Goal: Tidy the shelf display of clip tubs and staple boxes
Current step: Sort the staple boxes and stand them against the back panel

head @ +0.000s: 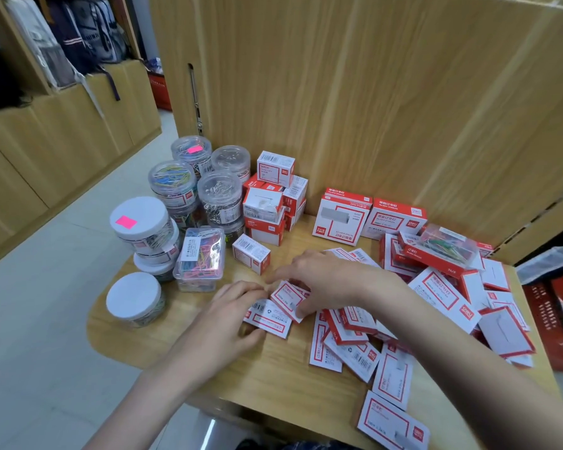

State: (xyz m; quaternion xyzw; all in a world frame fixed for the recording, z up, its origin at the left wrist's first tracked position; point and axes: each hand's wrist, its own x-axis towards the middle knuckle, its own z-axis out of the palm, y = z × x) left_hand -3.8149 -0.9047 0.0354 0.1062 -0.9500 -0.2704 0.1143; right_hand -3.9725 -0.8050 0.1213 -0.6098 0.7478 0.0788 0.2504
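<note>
Red-and-white staple boxes lie scattered over the right half of the wooden shelf (273, 368). My left hand (228, 323) holds a flat staple box (268, 319) at its left edge. My right hand (325, 280) grips a second small staple box (288, 298) tilted over the first. A neat stack of staple boxes (270, 203) stands at the back, with one small box (251, 253) upright in front of it. Round clip tubs (173, 183) stand stacked at the left, and a rectangular tub of coloured clips (200, 258) leans beside them.
Two larger staple boxes (342, 219) stand against the wooden back panel (371, 108). A clear box of coloured clips (446, 246) rests on the pile at right. A white-lidded tub (134, 297) sits near the shelf's rounded left edge. A red basket (556, 313) is at far right.
</note>
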